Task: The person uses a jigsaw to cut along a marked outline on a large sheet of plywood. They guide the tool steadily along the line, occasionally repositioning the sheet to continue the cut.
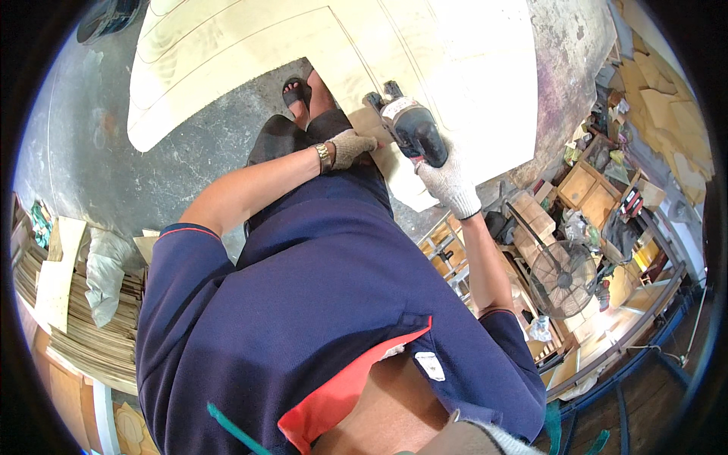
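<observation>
A large pale wooden board (pixel 220 45) with curved and straight drawn lines fills the top of the view. My right hand (pixel 447 178), in a white knit glove, is closed on the rear handle of a dark power saw (pixel 413 129), which rests on the board near its lower edge. My left hand (pixel 350 149), also gloved and with a watch at the wrist, grips the board's edge just left of the saw; some of its fingertips are hidden. Where the saw meets the wood is hidden by its body.
My legs and sandalled foot (pixel 296 95) show at the board's notch on the concrete floor (pixel 174 182). At right are a standing fan (pixel 563 277), wooden boxes (pixel 588 197) and clutter. Stacked sheets (pixel 98 349) with a crumpled cloth lie at left; a dark bucket (pixel 102 19) stands upper left.
</observation>
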